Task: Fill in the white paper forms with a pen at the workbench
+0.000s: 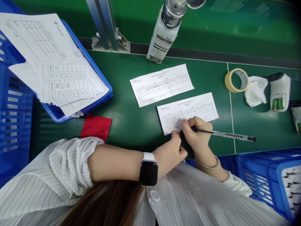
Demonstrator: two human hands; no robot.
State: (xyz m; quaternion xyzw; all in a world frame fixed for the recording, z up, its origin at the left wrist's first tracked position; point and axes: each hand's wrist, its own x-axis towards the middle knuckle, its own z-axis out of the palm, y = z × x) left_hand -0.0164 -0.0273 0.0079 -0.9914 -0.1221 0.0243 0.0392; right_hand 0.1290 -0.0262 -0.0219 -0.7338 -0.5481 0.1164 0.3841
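Observation:
My right hand (197, 131) is closed around a clear-barrelled pen (231, 135), its tip low on a printed form (188, 106) with handwriting in its table. At that form's lower edge rests my left hand (170, 150), fingers curled and fingertips touching the paper; whether it pinches the edge is hard to see. A second filled-in form (162, 84) lies just beyond, flat on the green table (131, 131).
A blue basket (109, 91) heaped with papers (68, 81) stands left, beside a red square (97, 127). Behind the forms is a white bottle (162, 40) with a metal top. Right are a tape roll (227, 80), crumpled tissue (256, 91), a battery-holding device (279, 92) and a blue crate (258, 169).

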